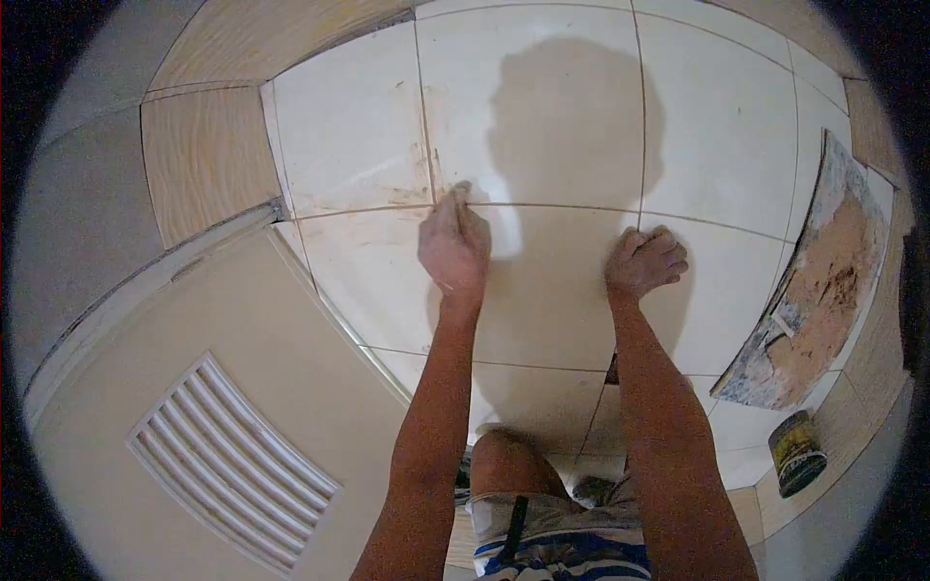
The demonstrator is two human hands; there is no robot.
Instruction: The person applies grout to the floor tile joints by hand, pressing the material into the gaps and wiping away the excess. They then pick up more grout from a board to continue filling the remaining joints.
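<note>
My left hand [454,244] is closed with its fingers together, touching the white floor tiles [562,300] where joint lines meet. Anything pinched at its fingertips is too small or hidden to make out. Reddish-brown grout smears [423,160] mark the tiles and joint just beyond it. To the right, my right hand [647,261] rests on a tile near another joint crossing, its fingers curled into a fist. I see nothing in it.
At the right lies a worn sheet [756,373] bearing a heap of reddish-brown powdery mix [828,271]. A small dirty can [797,455] stands near it. A beige door [116,387] with a louvred vent [237,465] fills the lower left. Wood-patterned wall tiles [208,160] border the floor.
</note>
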